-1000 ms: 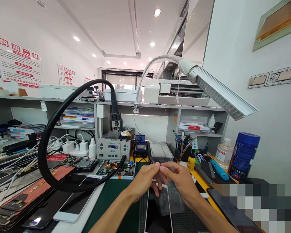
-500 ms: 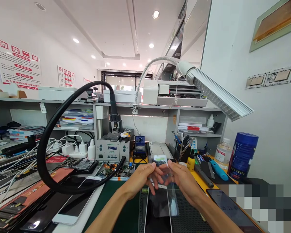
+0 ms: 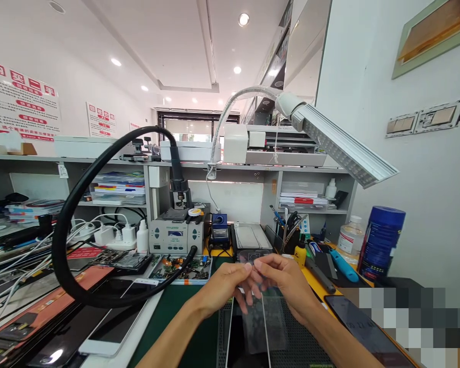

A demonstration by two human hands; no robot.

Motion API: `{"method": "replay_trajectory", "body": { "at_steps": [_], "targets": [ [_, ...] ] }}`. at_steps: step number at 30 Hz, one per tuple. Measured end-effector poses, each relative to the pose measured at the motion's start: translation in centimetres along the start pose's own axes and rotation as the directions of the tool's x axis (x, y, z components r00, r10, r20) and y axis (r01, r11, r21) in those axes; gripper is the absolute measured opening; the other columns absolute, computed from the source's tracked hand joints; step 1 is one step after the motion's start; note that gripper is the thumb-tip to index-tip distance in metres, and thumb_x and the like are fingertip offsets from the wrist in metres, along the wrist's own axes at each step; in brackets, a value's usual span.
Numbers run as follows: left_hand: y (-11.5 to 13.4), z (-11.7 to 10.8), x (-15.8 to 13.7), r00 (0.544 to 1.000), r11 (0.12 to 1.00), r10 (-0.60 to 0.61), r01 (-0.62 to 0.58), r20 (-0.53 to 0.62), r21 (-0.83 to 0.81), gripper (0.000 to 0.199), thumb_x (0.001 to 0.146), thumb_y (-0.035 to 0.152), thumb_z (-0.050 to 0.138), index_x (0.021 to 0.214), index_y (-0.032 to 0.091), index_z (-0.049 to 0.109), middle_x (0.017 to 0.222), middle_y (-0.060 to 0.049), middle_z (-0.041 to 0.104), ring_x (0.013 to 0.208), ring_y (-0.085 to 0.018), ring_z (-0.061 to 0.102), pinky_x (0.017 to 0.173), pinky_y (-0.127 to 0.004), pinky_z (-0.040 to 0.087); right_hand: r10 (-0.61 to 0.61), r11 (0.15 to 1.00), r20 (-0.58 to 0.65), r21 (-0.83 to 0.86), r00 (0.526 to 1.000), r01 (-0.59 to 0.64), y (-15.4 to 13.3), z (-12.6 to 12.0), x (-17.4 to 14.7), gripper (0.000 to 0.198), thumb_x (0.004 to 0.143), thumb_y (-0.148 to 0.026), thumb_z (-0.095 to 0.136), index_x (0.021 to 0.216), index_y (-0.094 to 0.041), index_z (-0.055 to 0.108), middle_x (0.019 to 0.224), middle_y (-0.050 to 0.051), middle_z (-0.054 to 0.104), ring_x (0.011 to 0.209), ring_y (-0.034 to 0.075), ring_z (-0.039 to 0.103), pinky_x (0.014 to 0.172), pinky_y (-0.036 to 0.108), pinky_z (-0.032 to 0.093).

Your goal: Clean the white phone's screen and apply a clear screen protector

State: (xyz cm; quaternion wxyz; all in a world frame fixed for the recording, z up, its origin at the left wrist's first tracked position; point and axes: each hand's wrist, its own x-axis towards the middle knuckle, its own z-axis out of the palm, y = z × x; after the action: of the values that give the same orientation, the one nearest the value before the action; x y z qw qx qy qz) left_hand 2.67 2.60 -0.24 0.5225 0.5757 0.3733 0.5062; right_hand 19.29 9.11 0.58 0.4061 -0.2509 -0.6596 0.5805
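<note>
My left hand [image 3: 227,282] and my right hand [image 3: 284,280] meet at mid-bench, fingers curled and thumbs almost touching. Both pinch a clear plastic film [image 3: 276,327], which extends above the fingertips and hangs down below them. Through it I see part of a white-edged phone [image 3: 240,343] with a dark screen, lying under my hands. The phone rests on a black ridged mat [image 3: 299,337]. Fingers cover the phone's top end and the film's middle. Whether the film touches the screen I cannot tell.
On the left lie a white phone [image 3: 113,327] and several phone parts. A thick black hose [image 3: 63,240] loops over them from the soldering station [image 3: 176,236]. At the right are a dark phone [image 3: 362,322], a blue canister [image 3: 381,243] and a clear bottle [image 3: 350,235]. A lamp [image 3: 341,140] hangs above.
My hands have come closer together, the right one shifting left. The film has turned and dropped a little, and the bright reflection at its top is gone. The view has shifted slightly.
</note>
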Motion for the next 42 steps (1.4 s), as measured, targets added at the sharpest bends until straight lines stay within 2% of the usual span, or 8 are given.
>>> {"method": "replay_trajectory", "body": {
  "at_steps": [8, 12, 15, 21, 27, 35, 38, 42],
  "targets": [
    [-0.1, -0.4, -0.2, 1.000, 0.998, -0.026, 0.026, -0.004, 0.052, 0.055, 0.088, 0.062, 0.055, 0.080, 0.010, 0.070, 0.070, -0.011, 0.069, 0.056, -0.017, 0.060, 0.046, -0.027, 0.051, 0.055, 0.997, 0.100, 0.045, 0.993, -0.060, -0.5, -0.3, 0.0, 0.041, 0.083, -0.054, 0.066, 0.083, -0.014, 0.074, 0.076, 0.008, 0.071, 0.066, 0.018, 0.063, 0.056, 0.027, 0.048],
    [-0.2, -0.4, -0.2, 0.993, 0.993, 0.046, -0.033, -0.112, 0.115, 0.041, 0.080, 0.053, 0.071, 0.073, 0.013, 0.065, 0.063, -0.003, 0.063, 0.054, -0.013, 0.055, 0.048, -0.023, 0.048, 0.060, 0.998, 0.046, 0.009, 0.997, -0.061, -0.2, -0.2, 0.0, 0.044, 0.079, -0.058, 0.069, 0.081, -0.014, 0.073, 0.075, 0.008, 0.071, 0.068, 0.020, 0.064, 0.053, 0.028, 0.049],
    [-0.3, 0.0, -0.1, 0.974, 0.988, 0.107, -0.081, -0.201, 0.135, 0.034, 0.073, 0.044, 0.081, 0.082, 0.016, 0.063, 0.066, 0.001, 0.061, 0.057, -0.012, 0.054, 0.048, -0.021, 0.047, 0.058, 0.998, 0.060, -0.014, 0.997, -0.057, 0.1, 0.2, 0.0, 0.046, 0.078, -0.060, 0.069, 0.079, -0.014, 0.072, 0.070, 0.006, 0.068, 0.065, 0.020, 0.063, 0.050, 0.027, 0.049],
    [-0.2, 0.3, 0.1, 0.927, 0.985, 0.170, -0.157, -0.335, 0.065, 0.034, 0.073, 0.044, 0.080, 0.075, 0.014, 0.065, 0.064, -0.001, 0.062, 0.056, -0.013, 0.055, 0.049, -0.023, 0.046, 0.026, 1.000, 0.109, -0.008, 0.994, -0.025, 0.4, 0.6, -0.2, 0.050, 0.080, -0.063, 0.065, 0.075, -0.014, 0.070, 0.075, 0.007, 0.069, 0.059, 0.018, 0.064, 0.049, 0.027, 0.049],
    [0.5, -0.1, -0.1, 0.947, 0.983, 0.182, -0.178, -0.266, 0.038, 0.039, 0.084, 0.049, 0.069, 0.076, 0.011, 0.073, 0.069, -0.003, 0.063, 0.058, -0.013, 0.055, 0.053, -0.024, 0.048, 0.009, 1.000, 0.133, -0.021, 0.991, -0.007, -0.1, 0.2, -0.1, 0.049, 0.084, -0.061, 0.063, 0.087, -0.013, 0.073, 0.078, 0.009, 0.071, 0.062, 0.018, 0.066, 0.051, 0.027, 0.050],
    [0.8, -0.2, -0.4, 0.982, 0.990, 0.125, -0.134, -0.141, -0.054, 0.046, 0.090, 0.054, 0.060, 0.093, 0.010, 0.073, 0.075, -0.007, 0.066, 0.060, -0.016, 0.060, 0.051, -0.029, 0.053, 0.010, 1.000, 0.105, -0.009, 0.994, -0.009, -0.2, -0.2, -0.2, 0.045, 0.081, -0.060, 0.066, 0.080, -0.015, 0.070, 0.071, 0.006, 0.069, 0.059, 0.018, 0.065, 0.051, 0.027, 0.050],
    [0.8, 0.0, -0.4, 0.979, 0.988, 0.129, -0.142, -0.158, -0.069, 0.045, 0.090, 0.054, 0.059, 0.089, 0.011, 0.073, 0.069, -0.006, 0.064, 0.059, -0.015, 0.058, 0.051, -0.027, 0.053, -0.040, 0.999, 0.089, -0.034, 0.995, 0.043, -0.3, 0.1, -0.4, 0.039, 0.080, -0.055, 0.071, 0.080, -0.016, 0.065, 0.071, 0.004, 0.068, 0.060, 0.017, 0.064, 0.051, 0.026, 0.050],
    [0.8, 0.6, -0.3, 0.980, 0.987, 0.154, -0.159, -0.128, -0.028, 0.048, 0.092, 0.055, 0.056, 0.085, 0.010, 0.073, 0.064, -0.005, 0.062, 0.058, -0.015, 0.058, 0.049, -0.025, 0.052, -0.087, 0.993, 0.044, -0.082, 0.995, 0.091, 0.0, 0.8, -0.5, 0.037, 0.077, -0.049, 0.076, 0.091, -0.017, 0.065, 0.070, 0.002, 0.067, 0.064, 0.018, 0.064, 0.049, 0.025, 0.050]
  ]
}}
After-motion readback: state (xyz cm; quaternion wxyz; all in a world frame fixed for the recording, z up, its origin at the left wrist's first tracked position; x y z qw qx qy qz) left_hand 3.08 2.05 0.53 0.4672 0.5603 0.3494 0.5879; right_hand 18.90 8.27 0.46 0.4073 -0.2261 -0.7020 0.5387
